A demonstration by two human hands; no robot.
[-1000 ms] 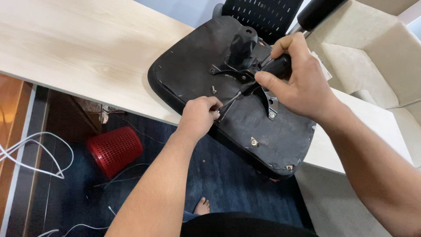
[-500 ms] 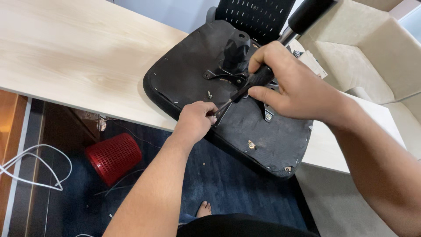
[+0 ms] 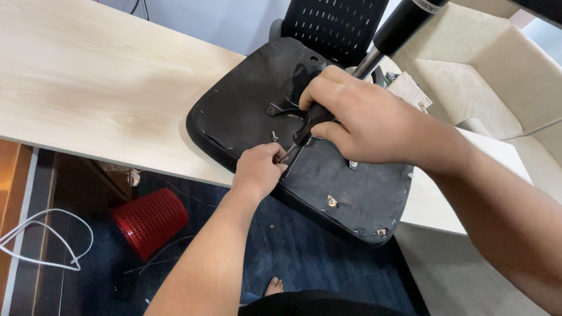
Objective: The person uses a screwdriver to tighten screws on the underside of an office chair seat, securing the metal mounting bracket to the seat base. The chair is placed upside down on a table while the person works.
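A black chair seat (image 3: 246, 111) lies upside down on the pale wooden desk, its near corner overhanging the desk edge. Its underside is dark fabric stapled along the rim, with a black metal bracket (image 3: 287, 110) fixed near the middle and silver bolts dotted about. A screwdriver (image 3: 304, 130) with a black handle slants down onto the underside, its tip hidden.

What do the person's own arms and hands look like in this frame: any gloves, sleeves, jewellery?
Both hands are bare: no gloves on the left hand or the right hand. Both forearms are uncovered up to the frame edge, so no sleeves show. No watch, ring or wristband is visible.
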